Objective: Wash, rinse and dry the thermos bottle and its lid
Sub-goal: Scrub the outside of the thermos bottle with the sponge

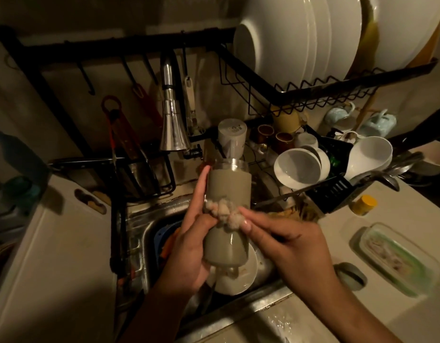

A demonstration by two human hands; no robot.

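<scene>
Over the steel sink (139,233), dim kitchen, pale counter (362,243).

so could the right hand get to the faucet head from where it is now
Probably yes: the faucet head hangs just beyond the thermos bottle, nothing between. But the right hand is rubbing suds on it, so it must let go first.

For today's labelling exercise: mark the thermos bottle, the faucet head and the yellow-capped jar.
thermos bottle (226,186): head view, on its upper olive body.
faucet head (174,129): head view, on the flared chrome nozzle.
yellow-capped jar (368,201): head view, on its yellow cap.
</scene>
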